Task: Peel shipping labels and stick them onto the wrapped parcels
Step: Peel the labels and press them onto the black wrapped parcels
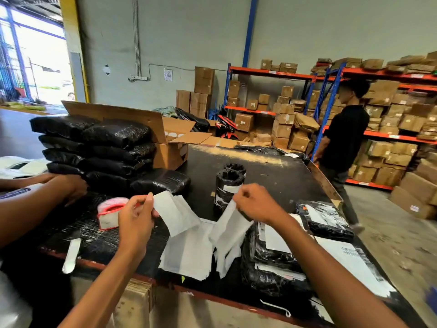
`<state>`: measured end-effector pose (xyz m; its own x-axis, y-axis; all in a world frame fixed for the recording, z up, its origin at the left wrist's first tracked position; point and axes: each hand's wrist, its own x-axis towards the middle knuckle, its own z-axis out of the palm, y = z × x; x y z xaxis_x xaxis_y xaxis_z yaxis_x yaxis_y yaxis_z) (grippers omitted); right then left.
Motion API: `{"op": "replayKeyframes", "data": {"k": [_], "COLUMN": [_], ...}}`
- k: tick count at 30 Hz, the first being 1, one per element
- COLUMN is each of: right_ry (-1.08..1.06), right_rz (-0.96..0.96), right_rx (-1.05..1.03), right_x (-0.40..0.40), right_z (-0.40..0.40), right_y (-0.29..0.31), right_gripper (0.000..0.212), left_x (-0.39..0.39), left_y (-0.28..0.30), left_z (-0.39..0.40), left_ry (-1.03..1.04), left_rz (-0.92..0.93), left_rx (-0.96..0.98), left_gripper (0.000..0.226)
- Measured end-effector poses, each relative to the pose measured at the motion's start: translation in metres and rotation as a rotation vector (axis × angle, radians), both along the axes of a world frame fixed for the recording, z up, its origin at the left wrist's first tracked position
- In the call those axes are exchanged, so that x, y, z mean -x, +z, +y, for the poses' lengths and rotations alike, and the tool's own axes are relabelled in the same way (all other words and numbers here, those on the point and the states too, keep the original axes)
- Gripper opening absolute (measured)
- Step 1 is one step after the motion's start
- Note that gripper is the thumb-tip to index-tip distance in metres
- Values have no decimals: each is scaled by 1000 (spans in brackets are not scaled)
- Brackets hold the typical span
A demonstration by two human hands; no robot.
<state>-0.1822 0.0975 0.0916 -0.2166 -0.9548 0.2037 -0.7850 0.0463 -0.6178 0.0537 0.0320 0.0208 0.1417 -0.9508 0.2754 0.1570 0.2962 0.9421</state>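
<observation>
Directly between the two hands hung a folded strip of white shipping labels (179, 216), blank side showing, sagging in a V onto a loose pile of white backing sheets (189, 254) just below the hands. One upper end was pinched by the left hand (137, 218) between thumb and curled fingers, and the other end was pinched by the right hand (255, 204). Just beyond the right hand stood two upright parcels wrapped in black plastic (227, 185), the nearer one already bearing a white label. Under the right forearm lay flat black parcels (272, 263) with labels stuck on them. Left of the left hand sat a red tape dispenser (111, 214), and farther left rose a stack of black wrapped parcels (94, 147), touched by another person's hand (71, 188). All rested on a black table (272, 166).
</observation>
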Motion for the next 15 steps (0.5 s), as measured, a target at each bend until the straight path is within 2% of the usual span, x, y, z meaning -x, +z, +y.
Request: {"op": "replayKeyframes", "data": {"k": [2,4,7,9,11,14,15], "right_ry": [14,21,-7,-43,-83,-111,-114], "right_rz": [234,431,599,589,384,-271,-422], "right_rx": [-196,-312,-301,-197,-48,128,157], "right_x": [-2,-7,-13,-8,0,11,17], "right_z": [-10,-16,-17,-15,-10,11,19], "right_y": [-14,-27,-35,-35,-33,-17,-9], "right_gripper": [31,18,16,16,25,43,48], "left_x": [-1,-1,6,14,26,47,57], "left_y": [1,3,7,11,18,32,36], "left_z": [1,2,5,8,12,18,20], "left_ry": [2,-13,-51,-77,-109,-157,-189], "left_rz": [-1,-15,-38,-41,-40,-87,-119], "left_rx": [43,85,142,180,228,316,351], "left_gripper": [23,21,20,20,18,14,13]}}
